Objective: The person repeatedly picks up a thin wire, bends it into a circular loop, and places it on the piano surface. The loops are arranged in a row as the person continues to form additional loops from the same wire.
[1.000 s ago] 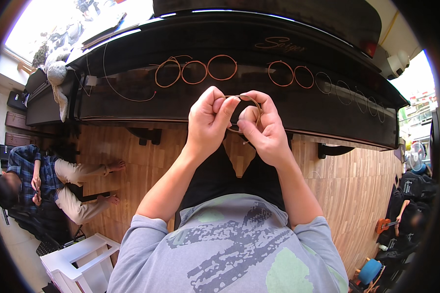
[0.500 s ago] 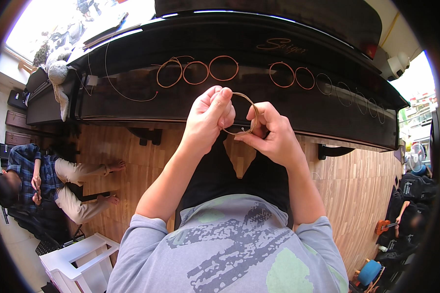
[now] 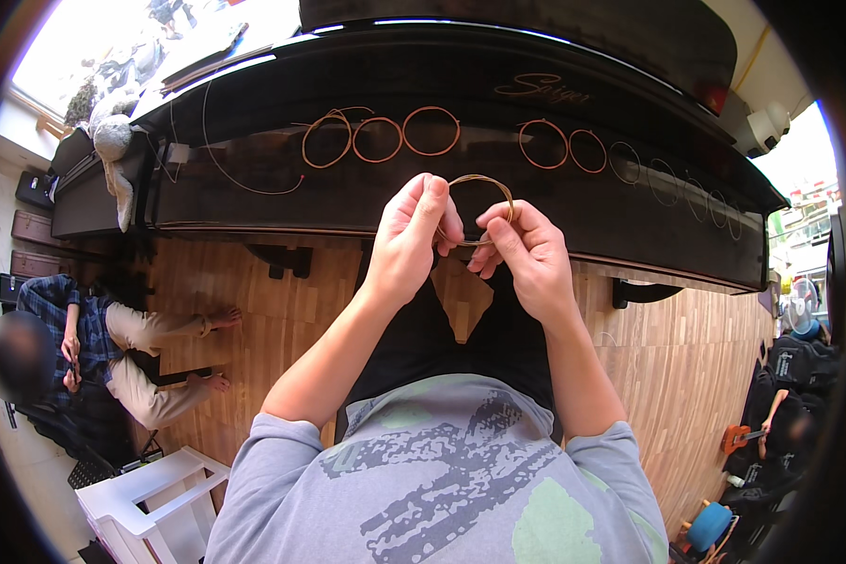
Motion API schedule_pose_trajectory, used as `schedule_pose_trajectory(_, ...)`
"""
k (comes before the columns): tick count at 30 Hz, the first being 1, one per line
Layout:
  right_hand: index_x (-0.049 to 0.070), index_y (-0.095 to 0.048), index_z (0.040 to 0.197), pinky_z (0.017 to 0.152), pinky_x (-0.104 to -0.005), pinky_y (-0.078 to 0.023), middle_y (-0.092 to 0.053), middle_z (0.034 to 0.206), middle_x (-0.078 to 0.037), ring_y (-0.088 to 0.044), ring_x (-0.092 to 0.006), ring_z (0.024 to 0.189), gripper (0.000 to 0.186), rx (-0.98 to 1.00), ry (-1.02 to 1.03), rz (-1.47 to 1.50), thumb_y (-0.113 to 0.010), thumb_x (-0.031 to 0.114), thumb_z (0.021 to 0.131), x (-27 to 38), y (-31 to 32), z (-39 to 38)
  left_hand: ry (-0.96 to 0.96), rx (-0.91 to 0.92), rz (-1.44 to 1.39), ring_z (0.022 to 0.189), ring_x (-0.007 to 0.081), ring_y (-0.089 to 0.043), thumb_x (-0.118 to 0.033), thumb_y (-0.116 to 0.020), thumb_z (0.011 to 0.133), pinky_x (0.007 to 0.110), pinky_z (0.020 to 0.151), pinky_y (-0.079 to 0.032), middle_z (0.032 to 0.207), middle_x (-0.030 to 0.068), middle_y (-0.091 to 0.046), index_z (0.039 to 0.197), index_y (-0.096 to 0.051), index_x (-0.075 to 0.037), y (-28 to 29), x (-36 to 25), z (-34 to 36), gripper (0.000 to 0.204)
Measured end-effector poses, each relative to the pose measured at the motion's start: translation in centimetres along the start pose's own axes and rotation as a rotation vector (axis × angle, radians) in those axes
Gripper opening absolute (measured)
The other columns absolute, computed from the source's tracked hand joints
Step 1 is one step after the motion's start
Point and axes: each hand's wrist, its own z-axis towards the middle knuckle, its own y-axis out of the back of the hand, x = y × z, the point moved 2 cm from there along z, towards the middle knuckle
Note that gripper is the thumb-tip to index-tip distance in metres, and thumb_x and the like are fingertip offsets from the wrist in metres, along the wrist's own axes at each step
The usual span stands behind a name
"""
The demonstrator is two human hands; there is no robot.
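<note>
In front of my chest, a brass-coloured coil of wire string is held between both hands. My left hand pinches its left side, thumb on top. My right hand grips the lower right of the ring between thumb and fingers. Beyond them, three copper-coloured string coils lie in a group on the glossy black piano. Two more copper coils lie to the right, followed by several thin silvery coils. A loose uncoiled string curves across the left part, with a reddish end.
A grey plush toy hangs at the piano's left end. At left, a seated person holds a small object; a white wooden piece of furniture stands below. Far right, another person holds a small orange guitar-like instrument near a blue round stool.
My right hand has turned and moved slightly, its grip now at the coil's lower right. The ring is tilted to show rounder, and my left hand has shifted slightly right.
</note>
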Motion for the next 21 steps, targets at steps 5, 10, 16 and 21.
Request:
schedule_pose_trajectory(5,0.005,-0.056,0.086,0.054,-0.0185,-0.041,-0.053,0.066,0.002,-0.051,-0.0041,0.058,0.024,-0.029,0.127,-0.044,-0.049,0.023,0.1,-0.2,0.4,0.1,-0.088,-0.022,0.459,0.064,0.0057,-0.048,-0.028,-0.051,0.099,0.021,0.058,-0.039,0.073,-0.0006,-0.055,0.083,-0.053,-0.005,1.7,-0.5,-0.1,0.028)
schedule_pose_trajectory(10,0.005,-0.052,0.075,0.049,-0.0201,-0.032,-0.042,0.06,0.005,-0.037,-0.0037,0.053,0.029,-0.107,0.192,-0.106,-0.051,0.02,0.1,-0.1,0.7,0.3,-0.507,-0.04,1.196,0.081,0.0202,-0.057,-0.023,-0.062,0.09,0.033,0.077,-0.045,0.087,0.0088,-0.065,0.081,-0.06,-0.002,1.6,-2.0,-0.3,0.023)
schedule_pose_trajectory(16,0.002,-0.045,0.067,0.047,-0.0238,-0.028,-0.037,0.057,0.001,-0.033,-0.0066,0.052,0.03,-0.318,0.44,-0.433,-0.057,0.008,0.093,-0.4,0.9,0.9,-0.142,0.036,1.004,0.082,0.0201,-0.063,-0.017,-0.063,0.09,0.032,0.074,-0.049,0.088,0.01,-0.066,0.087,-0.064,0.0,0.8,-2.9,-1.3,0.018)
schedule_pose_trajectory(21,0.002,-0.042,0.065,0.044,-0.0272,-0.03,-0.038,0.056,-0.004,-0.034,-0.0132,0.046,0.028,-0.451,0.66,-0.711,-0.061,0.001,0.086,0.4,0.9,1.1,0.043,0.036,0.353,0.073,0.0139,-0.068,-0.015,-0.063,0.091,0.026,0.064,-0.051,0.08,0.0071,-0.067,0.102,-0.063,0.003,1.3,-1.0,-1.8,0.021)
